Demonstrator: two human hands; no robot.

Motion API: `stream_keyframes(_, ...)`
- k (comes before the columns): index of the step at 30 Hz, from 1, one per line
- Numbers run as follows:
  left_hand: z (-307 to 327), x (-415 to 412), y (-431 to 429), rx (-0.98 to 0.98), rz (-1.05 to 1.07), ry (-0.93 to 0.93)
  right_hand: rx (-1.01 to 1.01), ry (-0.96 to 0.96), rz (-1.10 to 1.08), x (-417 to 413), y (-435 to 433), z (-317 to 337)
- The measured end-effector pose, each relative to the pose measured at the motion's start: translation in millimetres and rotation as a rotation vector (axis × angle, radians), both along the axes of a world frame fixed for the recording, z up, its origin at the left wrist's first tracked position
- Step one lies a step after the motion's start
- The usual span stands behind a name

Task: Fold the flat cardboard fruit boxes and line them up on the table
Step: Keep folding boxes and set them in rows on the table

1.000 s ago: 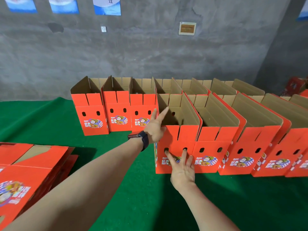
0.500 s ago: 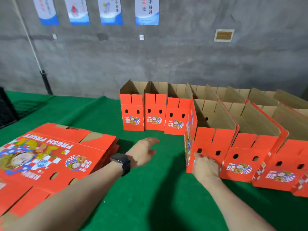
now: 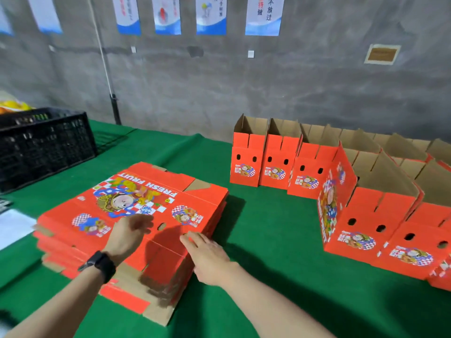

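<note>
A stack of flat red cardboard fruit boxes (image 3: 136, 208) lies on the green table (image 3: 263, 230) at the left. My left hand (image 3: 129, 236), with a black watch on the wrist, hovers over the top sheet with loose fingers, blurred. My right hand (image 3: 207, 254) rests with straight fingers on the near right edge of the stack. Folded red boxes stand open-topped in two rows at the right: a far row (image 3: 273, 164) and a near row whose leftmost box (image 3: 349, 215) is closest to me.
A black plastic crate (image 3: 44, 145) stands at the far left of the table with yellow fruit behind it. White paper (image 3: 12, 228) lies at the left edge. A grey concrete wall with posters runs behind the table.
Both hands have left the folded box at the right and moved left onto the flat stack. The view has swung left, bringing the crate into sight.
</note>
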State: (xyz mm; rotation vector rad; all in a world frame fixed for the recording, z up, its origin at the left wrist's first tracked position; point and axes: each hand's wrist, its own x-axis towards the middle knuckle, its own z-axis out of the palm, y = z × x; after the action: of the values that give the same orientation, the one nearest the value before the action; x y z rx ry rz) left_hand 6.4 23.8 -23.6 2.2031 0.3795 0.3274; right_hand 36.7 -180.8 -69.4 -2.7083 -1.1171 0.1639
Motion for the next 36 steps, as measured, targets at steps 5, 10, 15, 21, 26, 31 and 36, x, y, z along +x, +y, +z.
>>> stream_keyframes(5, -0.9, -21.5, 26.7, 0.009, 0.016, -0.021, -0.256, -0.108, 0.089, -4.6, 59.6, -12.2)
stream_keyframes(10, -10.0, -32.6, 31.2, 0.128, -0.046, -0.023, -0.267, -0.083, 0.058, -13.1, 57.7, -16.8)
stream_keyframes(15, -20.0, -48.8, 6.7, 0.317, -0.200, -0.050, -0.255, 0.000, 0.109, -24.4, 14.3, -7.9)
stream_keyframes(21, -14.2, -71.6, -43.6, 0.409, -0.387, -0.258, -0.066, -0.005, -0.002, -41.4, -47.4, 15.5)
stream_keyframes(26, 37.5, -81.0, -88.9, 0.353, -0.399, -0.636, 0.327, -0.110, -0.143, -53.7, -101.8, 70.2)
stream_keyframes(31, 68.8, -80.4, -136.0, 0.316, -0.391, -0.861, 0.806, -0.174, -0.444, -67.3, -162.5, 106.7)
stream_keyframes(36, 74.6, -68.5, -186.7, 0.176, -0.502, -0.671, 0.923, -0.218, -0.706, -69.4, -217.1, 123.1)
